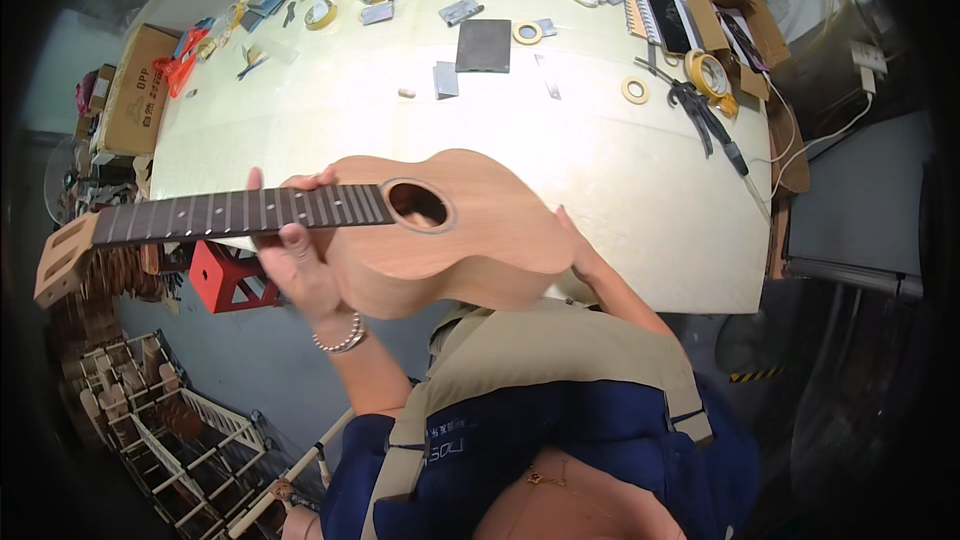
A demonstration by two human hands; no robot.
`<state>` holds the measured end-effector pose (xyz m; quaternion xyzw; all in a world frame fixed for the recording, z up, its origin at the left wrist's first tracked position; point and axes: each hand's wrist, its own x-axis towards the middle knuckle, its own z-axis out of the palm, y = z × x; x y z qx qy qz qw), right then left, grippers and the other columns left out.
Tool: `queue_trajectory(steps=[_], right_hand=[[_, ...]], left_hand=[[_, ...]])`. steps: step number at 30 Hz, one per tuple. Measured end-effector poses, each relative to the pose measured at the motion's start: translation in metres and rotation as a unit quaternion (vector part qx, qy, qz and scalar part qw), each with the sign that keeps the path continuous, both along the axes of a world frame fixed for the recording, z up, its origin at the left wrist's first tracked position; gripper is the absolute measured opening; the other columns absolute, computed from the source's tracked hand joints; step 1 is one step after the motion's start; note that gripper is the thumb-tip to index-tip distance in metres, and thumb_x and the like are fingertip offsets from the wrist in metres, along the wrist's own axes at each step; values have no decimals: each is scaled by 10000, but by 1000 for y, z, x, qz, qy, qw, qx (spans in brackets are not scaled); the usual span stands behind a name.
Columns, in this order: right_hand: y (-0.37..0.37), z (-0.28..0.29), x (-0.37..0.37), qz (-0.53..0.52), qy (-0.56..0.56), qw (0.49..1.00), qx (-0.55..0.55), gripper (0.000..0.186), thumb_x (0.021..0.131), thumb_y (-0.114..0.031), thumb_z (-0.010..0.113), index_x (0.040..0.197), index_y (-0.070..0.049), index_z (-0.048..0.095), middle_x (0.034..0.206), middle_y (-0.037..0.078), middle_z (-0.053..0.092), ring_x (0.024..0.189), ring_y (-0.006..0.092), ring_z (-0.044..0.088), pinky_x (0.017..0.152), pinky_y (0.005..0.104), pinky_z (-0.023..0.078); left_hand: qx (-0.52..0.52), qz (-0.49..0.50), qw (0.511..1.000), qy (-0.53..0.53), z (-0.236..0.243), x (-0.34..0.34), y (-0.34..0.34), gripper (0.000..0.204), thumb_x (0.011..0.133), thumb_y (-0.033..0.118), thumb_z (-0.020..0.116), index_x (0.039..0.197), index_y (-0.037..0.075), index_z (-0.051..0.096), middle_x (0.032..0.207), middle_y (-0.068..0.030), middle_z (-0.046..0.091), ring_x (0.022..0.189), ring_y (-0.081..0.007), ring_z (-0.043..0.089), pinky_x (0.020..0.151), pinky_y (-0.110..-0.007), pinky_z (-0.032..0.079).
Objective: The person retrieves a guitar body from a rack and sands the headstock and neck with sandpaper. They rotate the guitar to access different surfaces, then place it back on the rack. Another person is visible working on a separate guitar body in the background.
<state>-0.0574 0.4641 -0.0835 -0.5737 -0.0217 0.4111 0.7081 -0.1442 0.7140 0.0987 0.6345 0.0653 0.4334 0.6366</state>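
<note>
I hold a small unfinished ukulele [490,215] up over the near edge of the table, its top facing upward and tilted toward me. Its dark fretted neck points left and ends in a bare slotted headstock [65,258]; no strings show. Around the neck, close to where it joins the body, my left hand [300,260] is wrapped, with the thumb on the near side and fingertips on the far side. My right hand [580,250] grips the rounded lower end of the body at the right; most of its fingers are hidden behind the wood.
A pale table [300,110] spreads ahead, bearing a dark square plate [484,46], tape rolls [635,90], an air blow gun [700,110], a phone [668,22] on a notebook and sanding pieces. Cardboard boxes [140,90] flank it. A red stool [225,275] and a rack [170,420] stand at left.
</note>
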Motion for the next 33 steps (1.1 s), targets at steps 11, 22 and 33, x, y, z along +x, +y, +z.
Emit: queue_trajectory(steps=[11, 22, 33], right_hand=[[230, -25, 126, 9, -625, 693, -359, 302, 843, -318, 559, 1071, -136, 637, 1045, 143, 545, 965, 263, 496, 742, 375, 448], [164, -62, 156, 27, -627, 614, -478, 269, 736, -219, 632, 945, -73, 547, 858, 70, 588, 742, 260, 552, 576, 331, 487], [138, -34, 134, -47, -646, 585, -488, 343, 752, -126, 536, 1081, -30, 552, 643, 86, 596, 635, 240, 583, 597, 380, 418]], left_hand=[[-1, -109, 987, 115, 53, -25, 85, 767, 837, 185, 630, 1376, -104, 167, 1034, -221, 558, 948, -287, 595, 864, -409, 487], [-59, -368, 889, 266, 32, 69, 121, 631, 820, 69, 563, 1352, -95, 265, 983, -165, 585, 928, -235, 596, 847, -332, 478], [-18, -562, 689, 458, -5, 155, 53, 534, 847, 140, 628, 1290, -51, 401, 923, -97, 614, 822, -150, 613, 744, -271, 498]])
